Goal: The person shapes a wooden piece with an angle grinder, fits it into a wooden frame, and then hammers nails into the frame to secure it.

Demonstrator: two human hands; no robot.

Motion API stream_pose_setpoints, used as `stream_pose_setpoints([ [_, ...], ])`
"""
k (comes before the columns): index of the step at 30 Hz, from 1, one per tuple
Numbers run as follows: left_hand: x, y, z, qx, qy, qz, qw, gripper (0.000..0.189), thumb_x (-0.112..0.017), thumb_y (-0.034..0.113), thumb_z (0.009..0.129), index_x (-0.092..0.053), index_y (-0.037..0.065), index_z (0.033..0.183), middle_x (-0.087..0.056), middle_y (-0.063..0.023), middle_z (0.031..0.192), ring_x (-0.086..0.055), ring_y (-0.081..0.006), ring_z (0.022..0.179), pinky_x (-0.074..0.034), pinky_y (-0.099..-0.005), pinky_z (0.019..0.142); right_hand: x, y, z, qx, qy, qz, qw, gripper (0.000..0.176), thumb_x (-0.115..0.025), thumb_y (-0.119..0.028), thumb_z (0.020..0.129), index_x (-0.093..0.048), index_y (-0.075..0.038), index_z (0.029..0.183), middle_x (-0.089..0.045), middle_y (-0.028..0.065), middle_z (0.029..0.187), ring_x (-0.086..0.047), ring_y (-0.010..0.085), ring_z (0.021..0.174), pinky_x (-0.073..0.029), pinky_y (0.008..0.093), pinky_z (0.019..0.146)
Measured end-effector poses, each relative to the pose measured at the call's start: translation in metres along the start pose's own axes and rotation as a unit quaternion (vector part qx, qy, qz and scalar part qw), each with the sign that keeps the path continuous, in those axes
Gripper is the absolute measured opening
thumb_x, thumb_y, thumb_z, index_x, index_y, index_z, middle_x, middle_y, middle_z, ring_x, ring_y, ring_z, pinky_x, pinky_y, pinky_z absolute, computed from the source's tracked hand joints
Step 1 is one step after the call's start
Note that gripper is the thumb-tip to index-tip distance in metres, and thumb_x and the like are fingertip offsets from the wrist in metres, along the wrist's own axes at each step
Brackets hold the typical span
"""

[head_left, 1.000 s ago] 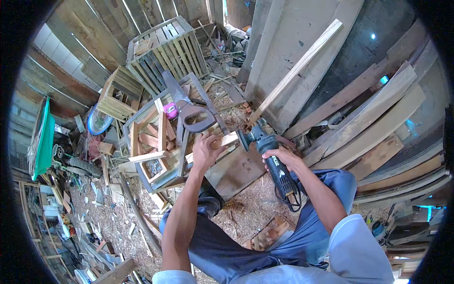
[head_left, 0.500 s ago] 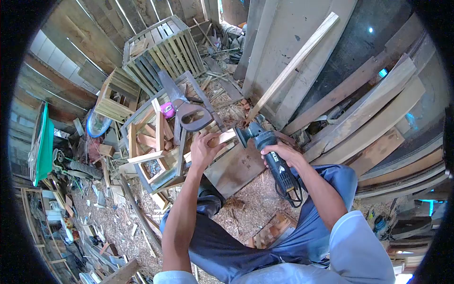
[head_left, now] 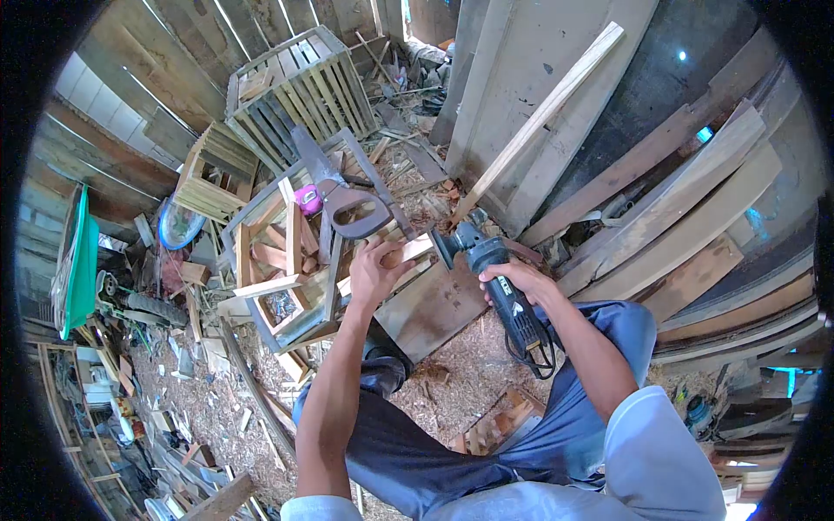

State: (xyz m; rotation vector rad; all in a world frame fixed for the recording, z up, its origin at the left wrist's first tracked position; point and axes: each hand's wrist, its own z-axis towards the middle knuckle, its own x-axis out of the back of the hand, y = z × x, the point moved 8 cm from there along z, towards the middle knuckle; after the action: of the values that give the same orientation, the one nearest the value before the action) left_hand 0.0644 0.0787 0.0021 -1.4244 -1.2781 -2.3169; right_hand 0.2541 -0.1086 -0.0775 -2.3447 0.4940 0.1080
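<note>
The angle grinder point(head_left: 519, 326) is in front of my right knee, its body slanting up and to the left, with its disc point(head_left: 442, 250) turned on edge. White lettering runs along the dark body by my fingers, too small and tilted for me to read surely, and a pale mark sits just below it. My right hand point(head_left: 516, 280) is closed round the body near the head, fingers wrapped under it.

The disc is right by the end of a short wood piece point(head_left: 419, 249); I can't tell whether they touch. My left hand point(head_left: 373, 271) has that piece between thumb and curled fingers, partly closed. A wide board point(head_left: 434, 313) lies below it.

Just beyond my left hand is a handsaw point(head_left: 315, 159), its dark handle toward me, beside a pink tape measure point(head_left: 308, 201). I can read no writing on either. To their left, light wood sticks point(head_left: 293, 230) lie across the worktable point(head_left: 231, 247), above a compartment of small metal pieces point(head_left: 280, 306).

Farther out stand a slatted crate point(head_left: 323, 102) and a smaller slatted box point(head_left: 198, 191). A long pale strip point(head_left: 549, 111) leans against panels on the right.
</note>
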Motion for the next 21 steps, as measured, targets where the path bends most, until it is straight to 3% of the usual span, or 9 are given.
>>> stream_pose_setpoints([
  [3,0.003,0.002,-0.002,-0.012,0.024,-0.016,1.0,0.044,-0.084,0.033,0.067,-0.073,0.01,0.103,-0.062,-0.0079,0.092,-0.056,-0.0311,0.09,-0.047,-0.041,0.081,0.001,-0.001,-0.001,-0.004,0.01,-0.003,1.0,0.031,-0.076,-0.028,0.073,-0.066,-0.001,0.086,-0.068,0.0108,0.073,-0.067,0.0202,0.061,-0.055,0.0335,0.056],
  [12,-0.002,-0.004,0.0,0.015,-0.014,-0.011,1.0,0.044,-0.084,0.033,0.067,-0.074,0.01,0.103,-0.064,-0.0064,0.096,-0.056,-0.0305,0.091,-0.048,-0.0409,0.082,0.002,-0.002,0.0,-0.008,0.009,0.01,1.0,0.03,-0.076,-0.024,0.074,-0.065,0.0,0.086,-0.067,0.0114,0.073,-0.067,0.0208,0.06,-0.056,0.0342,0.055],
  [18,-0.005,-0.011,-0.001,0.027,-0.019,-0.001,0.999,0.045,-0.084,0.035,0.066,-0.074,0.01,0.103,-0.066,-0.0098,0.118,-0.058,-0.0314,0.101,-0.049,-0.0403,0.09,-0.003,-0.012,-0.005,-0.002,0.006,0.009,1.0,0.027,-0.076,-0.023,0.074,-0.064,-0.002,0.087,-0.067,0.0091,0.075,-0.067,0.02,0.062,-0.056,0.034,0.057],
  [21,-0.004,-0.011,-0.001,-0.001,0.003,-0.017,1.0,0.045,-0.084,0.033,0.067,-0.073,0.008,0.103,-0.066,-0.0105,0.095,-0.058,-0.0321,0.093,-0.048,-0.0411,0.084,-0.003,-0.011,-0.003,0.0,0.005,0.006,1.0,0.026,-0.076,-0.022,0.075,-0.064,-0.003,0.087,-0.067,0.0086,0.076,-0.066,0.0196,0.062,-0.056,0.0337,0.057],
])
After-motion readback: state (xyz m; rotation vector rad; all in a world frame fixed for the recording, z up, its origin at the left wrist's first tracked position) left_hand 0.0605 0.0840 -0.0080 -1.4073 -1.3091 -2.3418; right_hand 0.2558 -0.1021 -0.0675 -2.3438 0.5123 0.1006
